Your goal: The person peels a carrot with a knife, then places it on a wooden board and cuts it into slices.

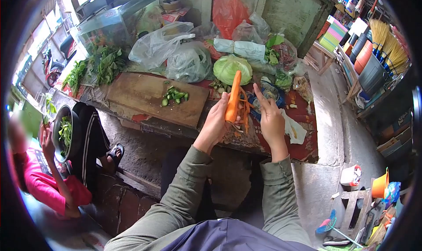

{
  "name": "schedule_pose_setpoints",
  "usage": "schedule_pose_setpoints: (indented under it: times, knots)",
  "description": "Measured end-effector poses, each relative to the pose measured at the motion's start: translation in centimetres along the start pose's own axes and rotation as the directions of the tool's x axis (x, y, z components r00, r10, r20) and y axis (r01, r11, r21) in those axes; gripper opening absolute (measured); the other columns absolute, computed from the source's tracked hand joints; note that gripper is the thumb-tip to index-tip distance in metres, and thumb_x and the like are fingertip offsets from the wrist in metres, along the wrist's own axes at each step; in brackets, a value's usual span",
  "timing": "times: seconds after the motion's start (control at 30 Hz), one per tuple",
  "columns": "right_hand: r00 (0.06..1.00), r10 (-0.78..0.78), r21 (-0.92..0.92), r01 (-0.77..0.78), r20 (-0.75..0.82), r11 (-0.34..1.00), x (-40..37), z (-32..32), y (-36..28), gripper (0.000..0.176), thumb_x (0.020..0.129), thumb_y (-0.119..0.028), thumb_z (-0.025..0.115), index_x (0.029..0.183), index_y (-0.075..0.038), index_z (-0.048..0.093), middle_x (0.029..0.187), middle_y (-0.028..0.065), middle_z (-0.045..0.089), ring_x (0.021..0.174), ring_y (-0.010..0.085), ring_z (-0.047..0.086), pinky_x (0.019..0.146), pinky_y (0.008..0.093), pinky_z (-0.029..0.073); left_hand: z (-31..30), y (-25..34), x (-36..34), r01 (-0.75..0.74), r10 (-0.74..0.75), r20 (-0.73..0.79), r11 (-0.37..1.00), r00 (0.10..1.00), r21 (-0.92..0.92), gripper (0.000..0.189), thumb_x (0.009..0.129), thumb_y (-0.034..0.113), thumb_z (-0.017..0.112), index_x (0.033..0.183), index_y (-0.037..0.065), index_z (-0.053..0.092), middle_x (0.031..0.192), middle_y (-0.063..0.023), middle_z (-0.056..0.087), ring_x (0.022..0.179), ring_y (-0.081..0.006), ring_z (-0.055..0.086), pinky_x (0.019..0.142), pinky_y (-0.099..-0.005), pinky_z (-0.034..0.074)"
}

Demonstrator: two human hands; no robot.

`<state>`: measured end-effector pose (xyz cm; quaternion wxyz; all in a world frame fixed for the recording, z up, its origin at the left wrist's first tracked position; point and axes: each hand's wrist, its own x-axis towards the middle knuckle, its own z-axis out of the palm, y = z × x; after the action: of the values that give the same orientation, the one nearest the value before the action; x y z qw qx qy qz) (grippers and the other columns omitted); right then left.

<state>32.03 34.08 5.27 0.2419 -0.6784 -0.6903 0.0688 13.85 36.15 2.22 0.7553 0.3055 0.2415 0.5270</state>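
A low street-side table covered with a worn red cloth runs across the view, crowded with plastic bags and bundles of leafy greens. A wooden cutting board lies on it with a small heap of chopped green pieces, and a pale cabbage sits just beyond the hands. Brooms and buckets stand along the right edge.

The carrot is held above the near edge of the table, just right of the board. Its long axis stands nearly upright in the view. The narrow tip points away towards the cabbage, and the thick end sits down in the palm. Thin orange peelings hang beside its lower part.

The left hand is wrapped around the carrot's lower end, fingers closed firmly on it. The right hand is just beside the carrot, close to the left hand but not joined with it. Its fingers are loosely curled and the index finger stretches up. Whether it grips a tool cannot be told.

At the far left, another person in a pink top holds a dark bowl of green leaves.
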Motion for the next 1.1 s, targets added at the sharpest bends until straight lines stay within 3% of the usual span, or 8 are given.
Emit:
schedule_pose_setpoints:
  times: [0.03, 0.13, 0.2, 0.27, 0.37, 0.57, 0.87, 1.1]
  knots:
    - [1.0, -0.003, 0.0, 0.003, 0.0, 1.0, -0.2, -0.2, -0.5, 0.054, 0.107, -0.012, 0.046, 0.155, -0.036, 0.042, 0.13, 0.0117, 0.066, 0.092, 0.0278, 0.068, 0.083, 0.0369, 0.054, -0.2, 0.0, 0.1, -0.003, 0.003, -0.001, 1.0, 1.0, -0.001, 0.052, 0.109, 0.048, 0.046, 0.134, 0.003, 0.054, 0.098, -0.0046, 0.063, 0.078, -0.0118, 0.063, 0.072, -0.0287, 0.057]
    - [0.999, -0.004, 0.278, 0.014, -0.038, 0.96, -1.0, 0.3, -1.7, 0.051, 0.107, -0.016, 0.046, 0.156, -0.032, 0.042, 0.138, 0.0123, 0.063, 0.109, 0.0327, 0.068, 0.087, 0.0384, 0.054, -0.4, 0.3, 0.3, -0.003, 0.003, -0.013, 0.999, 1.0, -0.033, 0.047, 0.108, 0.046, 0.048, 0.126, 0.003, 0.056, 0.094, -0.0037, 0.063, 0.077, -0.012, 0.063, 0.069, -0.0288, 0.057]
    - [0.964, -0.158, 0.296, 0.217, -0.212, 0.93, -1.7, 1.0, -2.5, 0.052, 0.106, -0.025, 0.05, 0.156, -0.032, 0.039, 0.121, 0.0126, 0.071, 0.09, 0.0369, 0.072, 0.069, 0.0468, 0.057, -0.2, 0.5, 0.4, -0.031, 0.025, -0.105, 0.998, 0.994, -0.061, 0.041, 0.108, 0.043, 0.05, 0.119, 0.004, 0.057, 0.089, -0.0024, 0.061, 0.076, -0.0121, 0.063, 0.065, -0.0289, 0.056]
    - [0.975, -0.188, 0.33, 0.216, -0.115, 0.919, -2.8, 0.5, -3.6, 0.05, 0.105, -0.031, 0.05, 0.155, -0.025, 0.042, 0.127, 0.0141, 0.069, 0.094, 0.0389, 0.072, 0.072, 0.0485, 0.057, -0.3, 0.6, 0.4, -0.07, 0.06, -0.149, 0.996, 0.987, -0.063, 0.039, 0.109, 0.041, 0.05, 0.118, 0.004, 0.057, 0.088, -0.0019, 0.06, 0.076, -0.0117, 0.062, 0.064, -0.0287, 0.055]
    - [0.97, -0.24, 0.292, 0.221, 0.029, 0.93, -4.2, 0.5, -5.7, 0.05, 0.104, -0.03, 0.053, 0.153, -0.025, 0.044, 0.116, 0.0154, 0.072, 0.084, 0.0381, 0.072, 0.067, 0.0468, 0.057, -1.2, 0.6, 0.7, -0.136, 0.121, -0.184, 0.988, 0.976, -0.071, 0.036, 0.11, 0.039, 0.049, 0.116, 0.005, 0.058, 0.087, -0.0013, 0.06, 0.075, -0.0107, 0.061, 0.065, -0.0279, 0.053]
    - [0.966, -0.254, 0.258, 0.232, 0.054, 0.938, -4.5, 0.7, -6.3, 0.05, 0.103, -0.027, 0.056, 0.153, -0.027, 0.046, 0.114, 0.0171, 0.072, 0.088, 0.0373, 0.072, 0.071, 0.0451, 0.056, -1.4, 0.4, 1.1, -0.227, 0.216, -0.208, 0.973, 0.954, -0.035, 0.035, 0.108, 0.04, 0.053, 0.111, 0.007, 0.061, 0.089, -0.0006, 0.06, 0.078, -0.0095, 0.059, 0.067, -0.0265, 0.049]
    - [0.966, -0.25, 0.191, 0.233, 0.067, 0.954, -4.4, 0.5, -6.4, 0.047, 0.104, -0.027, 0.055, 0.151, -0.029, 0.05, 0.108, 0.0152, 0.072, 0.082, 0.0367, 0.071, 0.067, 0.0449, 0.055, -1.5, 0.2, 1.4, -0.318, 0.338, -0.256, 0.941, 0.905, 0.118, 0.039, 0.108, 0.039, 0.052, 0.119, 0.003, 0.06, 0.092, -0.0021, 0.059, 0.083, -0.0089, 0.057, 0.073, -0.0246, 0.047]
    - [0.969, -0.237, 0.205, 0.219, 0.067, 0.954, -4.4, 0.6, -6.4, 0.048, 0.104, -0.027, 0.054, 0.151, -0.03, 0.049, 0.11, 0.0142, 0.072, 0.084, 0.0368, 0.071, 0.068, 0.0441, 0.056, -1.3, 0.5, 1.1, -0.339, 0.372, -0.25, 0.926, 0.894, 0.166, 0.053, 0.109, 0.037, 0.05, 0.145, -0.002, 0.05, 0.103, -0.0004, 0.059, 0.09, -0.0074, 0.054, 0.078, -0.0249, 0.046]
